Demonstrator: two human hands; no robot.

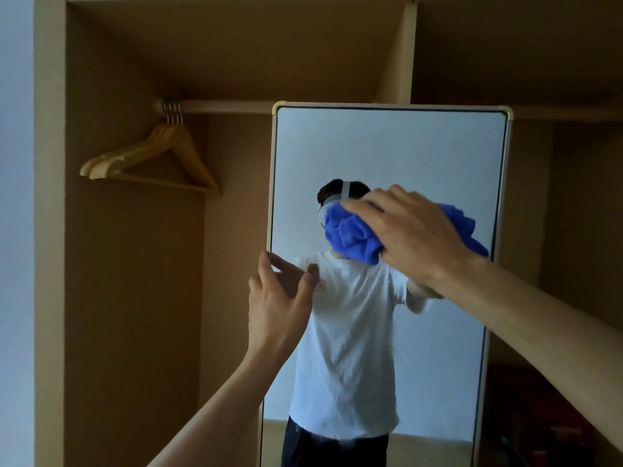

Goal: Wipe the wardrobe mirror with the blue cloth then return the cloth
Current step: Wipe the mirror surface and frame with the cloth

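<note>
Head view. The left hand [279,298] is nearest, its fingers spread and fairly straight, resting on the left frame edge of the wardrobe mirror [404,146] to steady it. The right hand [408,230] grips the bunched blue cloth [354,237] and presses it against the glass at mid-height. Droplets [337,362] remain on the lower glass, so wiping appears to be partly done. Returning the cloth is not yet done. Wooden hangers [158,156] hang to the left.

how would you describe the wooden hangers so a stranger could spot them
Look into the open wardrobe, left of the mirror. At the left end of its rail hang the wooden hangers, bunched together. Pale wood with metal hooks, they are the only things seen hanging there.
</note>
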